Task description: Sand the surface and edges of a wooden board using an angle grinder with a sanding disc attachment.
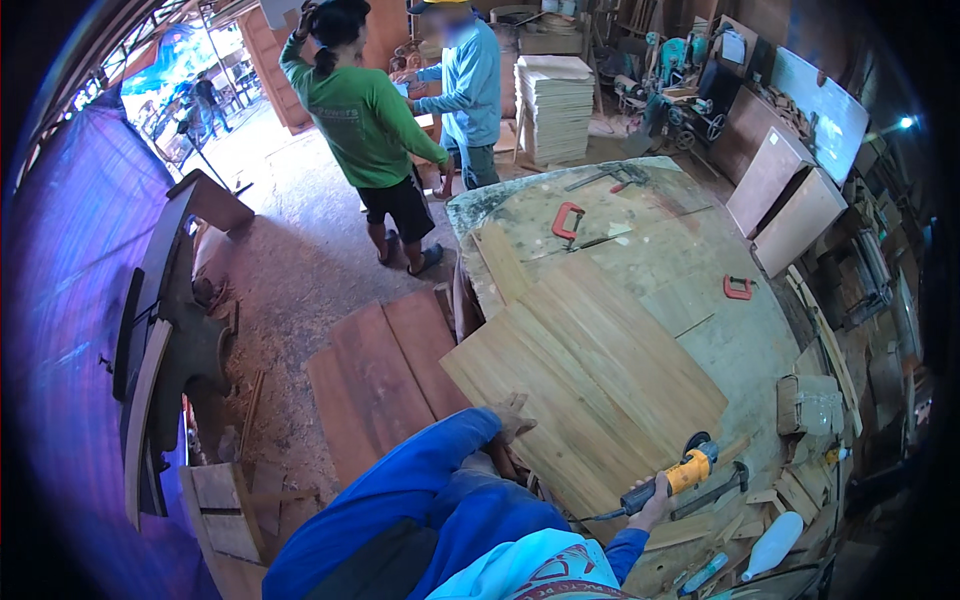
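Observation:
A wide, light-brown wooden panel (610,365) lies across the workbench (700,240) before me. My left hand (513,416) rests on the panel's left edge with its fingers stretched out, holding nothing. In my right hand (654,504) is a yellow and black angle grinder (688,471), gripped round its dark rear body. The grinder's round disc head (698,440) is at the panel's lower right corner; whether it touches the wood I cannot tell. A dark bar clamp (712,492) lies just right of the grinder.
Red C-clamps (568,222) lie on the far bench. A white bottle (773,545) and a cardboard box (810,404) sit at the right. Reddish boards (385,365) stand left of the bench. Two people, one in a green shirt (360,125), one in light blue (472,85), stand beyond.

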Available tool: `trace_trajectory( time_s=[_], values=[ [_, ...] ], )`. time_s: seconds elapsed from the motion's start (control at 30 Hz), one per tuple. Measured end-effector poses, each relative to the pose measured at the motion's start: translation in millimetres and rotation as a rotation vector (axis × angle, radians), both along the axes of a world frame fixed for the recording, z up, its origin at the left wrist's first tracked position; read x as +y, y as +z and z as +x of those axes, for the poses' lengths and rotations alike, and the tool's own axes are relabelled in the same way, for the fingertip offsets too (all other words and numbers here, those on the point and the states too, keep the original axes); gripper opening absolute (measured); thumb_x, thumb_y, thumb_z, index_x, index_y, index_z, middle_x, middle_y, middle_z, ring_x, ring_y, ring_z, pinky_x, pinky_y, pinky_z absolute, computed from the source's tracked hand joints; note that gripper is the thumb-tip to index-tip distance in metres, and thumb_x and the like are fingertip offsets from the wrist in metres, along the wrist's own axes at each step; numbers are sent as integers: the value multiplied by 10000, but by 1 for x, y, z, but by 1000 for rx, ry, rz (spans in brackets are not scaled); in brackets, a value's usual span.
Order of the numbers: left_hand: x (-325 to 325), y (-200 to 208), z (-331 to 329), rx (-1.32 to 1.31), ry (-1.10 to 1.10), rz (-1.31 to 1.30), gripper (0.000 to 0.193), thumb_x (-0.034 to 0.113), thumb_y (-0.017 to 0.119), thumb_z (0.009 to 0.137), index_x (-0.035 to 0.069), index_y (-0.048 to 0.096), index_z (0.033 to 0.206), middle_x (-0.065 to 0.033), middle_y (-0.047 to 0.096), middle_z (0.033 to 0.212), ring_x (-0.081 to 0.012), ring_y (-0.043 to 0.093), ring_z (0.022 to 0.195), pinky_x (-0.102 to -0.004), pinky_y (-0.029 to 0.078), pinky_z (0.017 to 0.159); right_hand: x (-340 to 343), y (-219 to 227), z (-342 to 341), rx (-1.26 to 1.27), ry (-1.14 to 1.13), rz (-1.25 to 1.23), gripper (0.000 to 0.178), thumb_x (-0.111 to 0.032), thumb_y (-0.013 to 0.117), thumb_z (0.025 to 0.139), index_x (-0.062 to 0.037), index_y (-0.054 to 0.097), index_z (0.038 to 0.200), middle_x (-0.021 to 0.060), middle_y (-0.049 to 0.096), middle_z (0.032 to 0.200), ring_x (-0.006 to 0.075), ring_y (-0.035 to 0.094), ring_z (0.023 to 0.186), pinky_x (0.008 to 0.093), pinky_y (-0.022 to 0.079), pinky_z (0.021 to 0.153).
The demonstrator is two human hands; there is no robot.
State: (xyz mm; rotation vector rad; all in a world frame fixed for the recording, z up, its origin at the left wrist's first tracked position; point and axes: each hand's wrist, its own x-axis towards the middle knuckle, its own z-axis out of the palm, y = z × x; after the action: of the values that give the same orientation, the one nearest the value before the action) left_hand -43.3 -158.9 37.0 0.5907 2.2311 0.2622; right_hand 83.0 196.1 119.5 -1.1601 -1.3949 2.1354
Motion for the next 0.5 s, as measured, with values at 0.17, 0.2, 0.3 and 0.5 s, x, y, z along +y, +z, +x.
trace_trajectory(
  time_s=[0.17, 0.2, 0.3, 0.5],
  values=[
    [0, 8, 0, -16, -3, -19, 686, 223, 562, 884, 378, 392, 1530, -298, -13, 1639, -528, 47, 1502, -619, 249, 1178, -2, -2, -9, -5, 60, -4, 279, -208, 742, 869, -55, 554, 1007, 81, 627, 753, 225, 640, 565, 357, 546, 475],
    [0, 3, -2, -21, 0, -31, 686, 223, 562, 884, 378, 392, 1530, -298, -13, 1639, -528, 47, 1502, -619, 249, 1178, -3, -4, -10, -16, 58, -4, 262, -179, 720, 884, -47, 543, 1027, 85, 621, 755, 226, 633, 556, 356, 540, 466],
    [-1, -15, 4, 10, 56, 37, 677, 230, 582, 880, 387, 414, 1517, -296, -14, 1640, -533, 42, 1500, -620, 244, 1179, -8, -11, -17, -10, 83, -40, 272, -186, 724, 881, -48, 543, 1030, 87, 625, 756, 224, 639, 559, 357, 540, 464],
    [-6, -26, 1, 19, 0, 9, 568, 322, 570, 925, 396, 471, 1480, -309, 0, 1635, -551, 71, 1490, -612, 231, 1184, -21, -13, -23, 3, 123, -68, 258, -200, 735, 876, -51, 564, 999, 85, 626, 747, 226, 641, 553, 363, 545, 471]
  ],
)
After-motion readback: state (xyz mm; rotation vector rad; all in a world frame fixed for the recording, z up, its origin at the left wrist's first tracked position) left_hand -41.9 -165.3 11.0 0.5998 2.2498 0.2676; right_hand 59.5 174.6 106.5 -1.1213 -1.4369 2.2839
